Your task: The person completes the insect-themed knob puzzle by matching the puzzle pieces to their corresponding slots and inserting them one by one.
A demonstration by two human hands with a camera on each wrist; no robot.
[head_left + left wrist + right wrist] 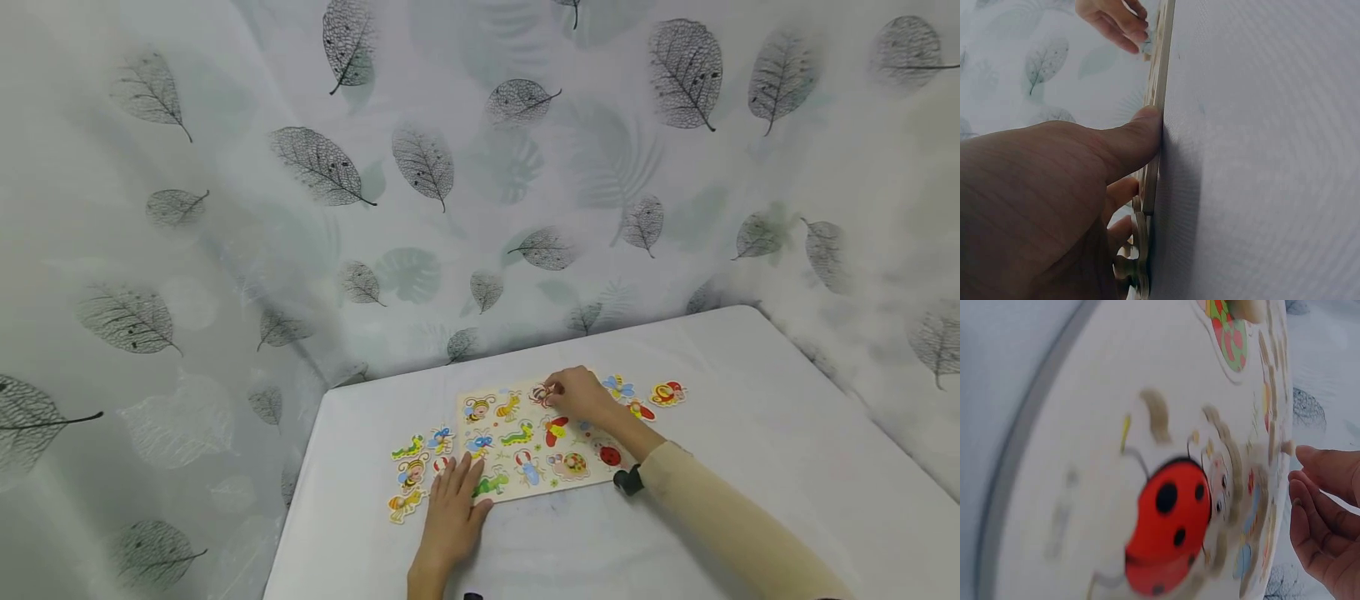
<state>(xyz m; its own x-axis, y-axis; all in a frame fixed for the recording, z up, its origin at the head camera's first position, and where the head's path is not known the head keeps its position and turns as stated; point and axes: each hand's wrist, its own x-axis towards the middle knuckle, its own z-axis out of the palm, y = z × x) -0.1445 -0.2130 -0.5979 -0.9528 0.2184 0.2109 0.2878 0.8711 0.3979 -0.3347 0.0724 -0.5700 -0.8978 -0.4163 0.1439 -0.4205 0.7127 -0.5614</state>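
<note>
A pale wooden peg puzzle board (517, 496) with colourful insect pictures lies on the white table. My right hand (581, 393) is over its far edge, beside a spider piece (540, 394). In the right wrist view the thumb tip meets a small wooden knob (1288, 447), and the fingers are not wrapped round it. My left hand (452, 508) rests at the board's near left corner with its fingers extended. The left wrist view shows its thumb (1141, 128) against the board's edge. A red-and-white piece (441, 464) is partly hidden by the left fingers.
Left of the board lie a caterpillar piece (407, 448), a blue insect piece (441, 439), a bee piece (412, 472) and an orange insect piece (406, 504). To its right are a dragonfly piece (618, 386), a red-and-yellow piece (640, 409) and a snail-like piece (667, 393). Leaf-patterned curtains surround the table.
</note>
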